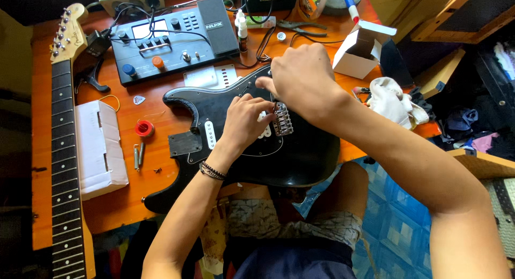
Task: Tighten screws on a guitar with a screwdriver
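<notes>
Head view: a black guitar body (252, 155) is laid across the near edge of the orange desk (123, 198). The metal bridge (282, 119) is flanked by both hands; left hand (244, 120) fingers rest curled on the pickguard, right hand (300, 75) grip is pinched together above, on what cannot be told.

Black guitar body (279, 155) flat on orange worktop (123, 198), neck removed. Left hand (245, 120) resting on pickguard, fingers beside metal bridge (282, 119). Right hand (303, 78) curled above bridge, fingertips pinching something small, too tiny to tell. Detached guitar neck (67, 150) far left, white box (99, 147) beside it. Effects pedal unit (171, 35) far side. Red spool (144, 129) near left.
</notes>
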